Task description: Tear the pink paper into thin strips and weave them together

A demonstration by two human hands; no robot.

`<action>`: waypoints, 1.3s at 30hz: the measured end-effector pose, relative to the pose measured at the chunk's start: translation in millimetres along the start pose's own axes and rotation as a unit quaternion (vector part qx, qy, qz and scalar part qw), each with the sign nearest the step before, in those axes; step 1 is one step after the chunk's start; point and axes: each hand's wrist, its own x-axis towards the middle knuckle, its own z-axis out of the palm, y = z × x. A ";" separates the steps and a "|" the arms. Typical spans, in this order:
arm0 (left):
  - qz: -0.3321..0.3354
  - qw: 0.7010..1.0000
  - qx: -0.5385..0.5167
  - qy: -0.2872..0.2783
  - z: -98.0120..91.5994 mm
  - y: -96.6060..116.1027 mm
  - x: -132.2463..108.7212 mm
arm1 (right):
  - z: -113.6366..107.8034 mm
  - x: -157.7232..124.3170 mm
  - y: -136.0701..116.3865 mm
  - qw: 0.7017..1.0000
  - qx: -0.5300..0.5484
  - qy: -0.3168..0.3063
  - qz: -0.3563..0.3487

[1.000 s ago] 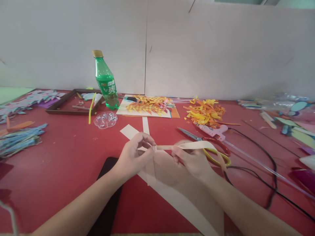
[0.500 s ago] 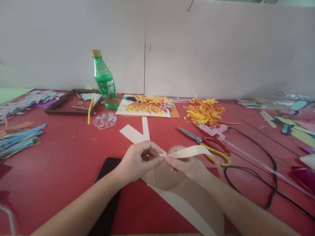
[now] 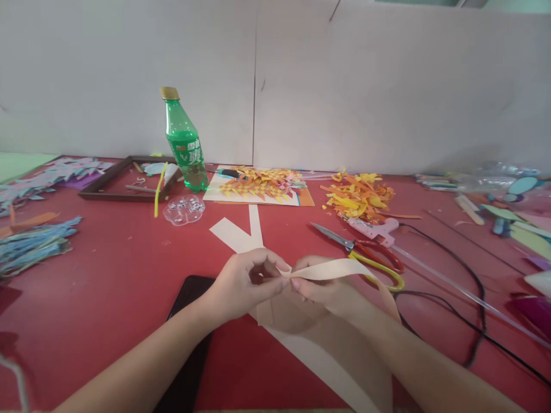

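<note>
My left hand (image 3: 247, 284) pinches the end of a cream paper strip (image 3: 331, 269) between thumb and fingers. Right beside it, my right hand (image 3: 329, 292) is closed on the same strip, which arches over that hand and droops past its wrist. The fingertips of both hands nearly meet, and the strip's pinched end is partly hidden by them. Beneath the hands lies a large cream paper sheet (image 3: 318, 350), and two more cream strips (image 3: 230, 234) stick out beyond them on the red table. A black phone-like slab (image 3: 189, 338) lies partly under my left forearm.
Scissors (image 3: 357, 249) and a pink glue gun (image 3: 374, 228) with a black cord lie to the right. Behind are orange and yellow paper scraps (image 3: 359, 198). A green bottle (image 3: 187, 149), a brown frame (image 3: 116, 195) and a clear bead tray (image 3: 184, 210) stand back left.
Both hands have shifted very slightly, still pinching the strip. The strip's arched part sits a little lower, and its drooping tail bulges further right.
</note>
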 end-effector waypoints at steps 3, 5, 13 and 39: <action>-0.003 1.000 0.009 0.010 -0.3 -0.3 0.3 | -1.4 0.8 1.4 1.000 -0.005 0.020 -0.004; -0.006 1.000 0.017 0.018 -0.9 -0.2 0.7 | -3.0 1.5 2.4 0.999 -0.013 0.036 -0.019; 0.002 1.000 0.019 0.025 -1.1 0.5 0.9 | -4.6 3.4 -2.7 0.999 -0.002 0.035 -0.036; -0.022 0.993 0.117 -0.011 -0.9 3.0 0.3 | -1.7 -0.8 -0.8 1.000 0.009 0.006 0.012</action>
